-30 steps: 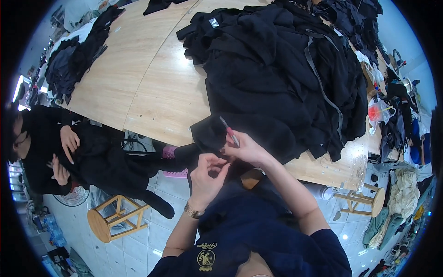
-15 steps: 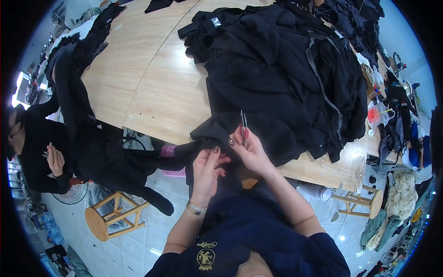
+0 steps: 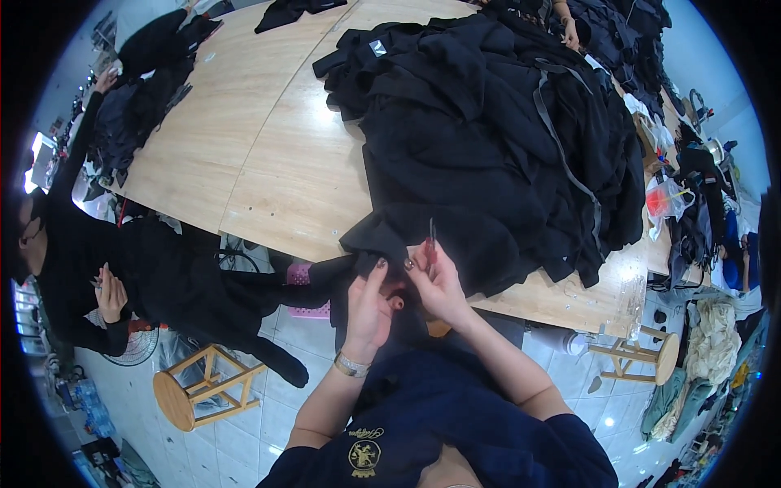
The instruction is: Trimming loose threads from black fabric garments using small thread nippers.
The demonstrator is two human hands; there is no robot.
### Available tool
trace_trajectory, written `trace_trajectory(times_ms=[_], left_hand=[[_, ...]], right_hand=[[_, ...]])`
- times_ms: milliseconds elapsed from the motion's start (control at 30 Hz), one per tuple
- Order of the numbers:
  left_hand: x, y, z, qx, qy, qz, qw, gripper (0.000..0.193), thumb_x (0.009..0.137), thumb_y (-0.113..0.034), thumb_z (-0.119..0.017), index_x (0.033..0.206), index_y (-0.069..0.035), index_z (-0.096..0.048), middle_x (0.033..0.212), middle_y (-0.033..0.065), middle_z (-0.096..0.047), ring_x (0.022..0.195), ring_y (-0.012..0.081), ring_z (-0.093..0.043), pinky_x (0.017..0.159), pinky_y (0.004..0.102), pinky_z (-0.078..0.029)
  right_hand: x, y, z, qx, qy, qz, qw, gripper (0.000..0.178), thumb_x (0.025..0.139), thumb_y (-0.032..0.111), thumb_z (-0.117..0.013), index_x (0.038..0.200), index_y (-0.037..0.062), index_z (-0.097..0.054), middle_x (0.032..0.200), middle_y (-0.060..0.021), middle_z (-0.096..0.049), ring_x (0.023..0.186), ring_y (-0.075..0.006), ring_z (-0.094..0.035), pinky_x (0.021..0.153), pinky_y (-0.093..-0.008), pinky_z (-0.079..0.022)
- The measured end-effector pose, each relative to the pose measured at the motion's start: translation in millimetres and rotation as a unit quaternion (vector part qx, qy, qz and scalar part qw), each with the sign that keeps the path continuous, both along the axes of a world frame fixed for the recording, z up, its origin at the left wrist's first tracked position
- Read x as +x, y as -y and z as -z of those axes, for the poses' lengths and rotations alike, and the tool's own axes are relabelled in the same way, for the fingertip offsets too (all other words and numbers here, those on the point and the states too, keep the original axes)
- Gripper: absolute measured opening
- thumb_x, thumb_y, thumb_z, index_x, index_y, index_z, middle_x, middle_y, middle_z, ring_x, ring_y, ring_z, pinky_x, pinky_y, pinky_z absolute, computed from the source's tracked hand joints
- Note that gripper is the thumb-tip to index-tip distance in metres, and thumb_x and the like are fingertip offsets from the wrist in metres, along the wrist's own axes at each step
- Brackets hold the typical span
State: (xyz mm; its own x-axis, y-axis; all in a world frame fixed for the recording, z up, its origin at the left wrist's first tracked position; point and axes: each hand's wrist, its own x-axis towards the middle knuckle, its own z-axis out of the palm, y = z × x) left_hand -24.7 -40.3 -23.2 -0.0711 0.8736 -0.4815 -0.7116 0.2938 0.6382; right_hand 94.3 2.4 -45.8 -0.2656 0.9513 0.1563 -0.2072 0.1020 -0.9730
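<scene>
At the table's near edge my left hand (image 3: 371,307) is closed, thumb and fingers pinching the edge of a black garment (image 3: 378,232). My right hand (image 3: 440,291) meets it there, its thumb near the left thumb. Wrapped in the right fingers are small red-handled thread snips (image 3: 432,244), blades pointing away from me. Whether the right fingertips also grip the cloth is hard to see. The garment's dark fabric runs off to the left and hangs below the table edge. A big heap of black garments (image 3: 488,146) lies just beyond my hands.
On my left a co-worker (image 3: 69,252) in black stretches an arm toward more black clothes (image 3: 134,110). Another person's hand (image 3: 570,34) shows behind the heap. Wooden stools (image 3: 175,400) stand either side, and a pink basket (image 3: 309,302) sits below the wooden table (image 3: 268,154).
My hands have come closer together, and the snips have dipped slightly. The co-worker has lifted a black garment away to the far left. A hand has appeared behind the heap.
</scene>
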Motion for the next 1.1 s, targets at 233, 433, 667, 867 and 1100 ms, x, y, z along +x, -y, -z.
trace_trajectory(times_ms=[233,433,667,867,1100], left_hand=[[8.0,8.6,23.9,0.141,-0.176,-0.019,0.974,0.026,0.089,-0.001,-0.055,0.115,-0.002,-0.052,0.108,0.0065,-0.06,0.088,0.0124,-0.061,0.068,0.0263,-0.055],[5.2,8.1,23.0,0.19,-0.263,0.009,0.946,0.03,0.086,0.007,-0.054,0.115,0.001,-0.05,0.108,0.0087,-0.059,0.09,0.0133,-0.06,0.074,0.0264,-0.054],[-13.8,-9.5,8.5,0.202,-0.117,-0.107,0.967,0.029,0.087,0.006,-0.052,0.116,-0.001,-0.05,0.108,0.01,-0.06,0.093,0.0161,-0.061,0.08,0.0305,-0.054],[-16.6,-15.8,-17.8,0.21,0.121,-0.057,0.969,0.03,0.09,0.003,-0.044,0.12,-0.001,-0.046,0.114,0.0133,-0.058,0.101,0.0228,-0.061,0.09,0.0364,-0.052],[-13.3,-16.6,-16.9,0.218,0.046,-0.053,0.973,0.039,0.086,0.009,-0.044,0.124,0.001,-0.042,0.123,0.0154,-0.052,0.109,0.0242,-0.057,0.097,0.0421,-0.046]], right_hand=[[7.8,-17.6,-15.3,-0.017,0.145,0.048,0.988,0.03,0.079,0.009,-0.068,0.083,0.0027,-0.039,0.072,-0.0063,-0.055,0.062,-0.0117,-0.053,0.059,-0.0254,-0.045],[2.3,-36.3,-33.8,-0.023,0.239,-0.095,0.966,0.025,0.078,0.008,-0.063,0.089,0.0004,-0.042,0.072,-0.0107,-0.054,0.067,-0.0162,-0.055,0.061,-0.0289,-0.046],[6.4,-35.4,-21.0,-0.156,-0.202,0.04,0.966,0.022,0.086,-0.006,-0.052,0.081,0.0106,-0.038,0.085,-0.0044,-0.056,0.075,-0.0134,-0.058,0.068,-0.0305,-0.051],[6.5,-15.8,-28.6,-0.322,-0.415,0.056,0.849,0.021,0.086,-0.004,-0.055,0.079,0.0118,-0.043,0.085,-0.0045,-0.057,0.078,-0.0195,-0.062,0.072,-0.0369,-0.054],[12.9,-19.3,-33.6,-0.18,-0.005,0.081,0.98,0.021,0.083,-0.005,-0.055,0.086,0.0071,-0.038,0.082,-0.0021,-0.051,0.077,-0.0112,-0.06,0.065,-0.0233,-0.049]])
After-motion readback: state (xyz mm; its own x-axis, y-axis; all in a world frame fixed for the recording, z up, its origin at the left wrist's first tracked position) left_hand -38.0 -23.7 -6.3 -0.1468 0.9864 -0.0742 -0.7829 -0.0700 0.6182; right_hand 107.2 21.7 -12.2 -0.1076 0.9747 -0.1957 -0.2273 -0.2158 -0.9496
